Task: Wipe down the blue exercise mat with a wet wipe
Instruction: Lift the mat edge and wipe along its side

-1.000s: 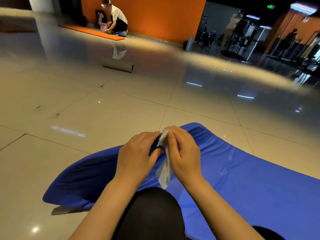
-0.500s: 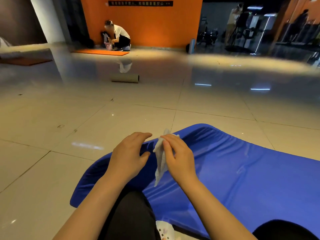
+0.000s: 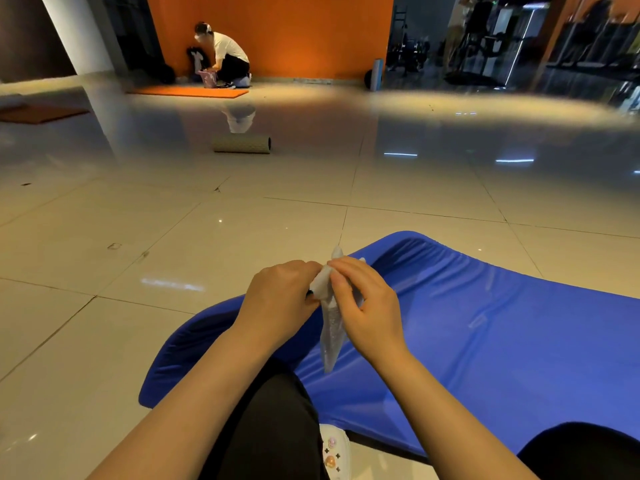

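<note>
Now left hand (image 3: 280,299) is back pinching the wet wipe (image 3: 329,317) alongside right hand (image 3: 367,306); still unfolding above blue mat (image 3: 485,341), no wiping yet.

A gym hall; glossy tiled floor (image 3: 145,258) with an orange exercise mat (image 3: 188,92) before an orange wall (image 3: 277,32); a rolled mat (image 3: 241,144) mid-floor; dim exercise machines (image 3: 485,39) at far right.

left grip (image 3: 280,299) back on the wet wipe (image 3: 330,317)
</note>
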